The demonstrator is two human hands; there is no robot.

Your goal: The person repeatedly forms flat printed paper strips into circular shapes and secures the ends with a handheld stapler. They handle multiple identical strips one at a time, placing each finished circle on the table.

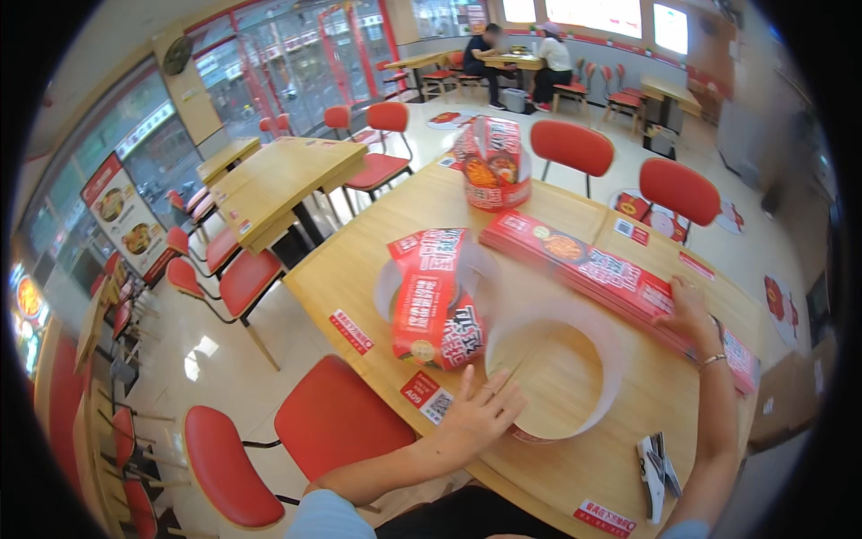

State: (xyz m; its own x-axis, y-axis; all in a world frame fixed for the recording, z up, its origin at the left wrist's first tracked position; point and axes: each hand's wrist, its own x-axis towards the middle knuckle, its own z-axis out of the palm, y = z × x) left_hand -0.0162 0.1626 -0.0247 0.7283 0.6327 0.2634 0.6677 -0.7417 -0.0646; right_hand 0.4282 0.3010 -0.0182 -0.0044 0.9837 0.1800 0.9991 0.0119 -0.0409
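Note:
A pale paper band (603, 377), formed into a ring, stands on the wooden table in front of me. My left hand (485, 409) is at its near left rim, fingers spread and touching the edge. My right hand (690, 316) is bent over a long stack of red printed paper strips (575, 260), its fingers and thumb gripping across it. Left of the ring sit looped red printed bands (431, 301) with pale insides. Another group of red looped bands (494, 166) stands at the table's far corner. A white and black stapler (653, 476) lies near my right forearm.
The wooden table (548, 485) carries small red stickers. A red chair (341, 418) is tucked at its left side, and two red chairs (572, 148) stand beyond it. Another table (287, 180) is at the left. Two people (552, 67) sit at a far table.

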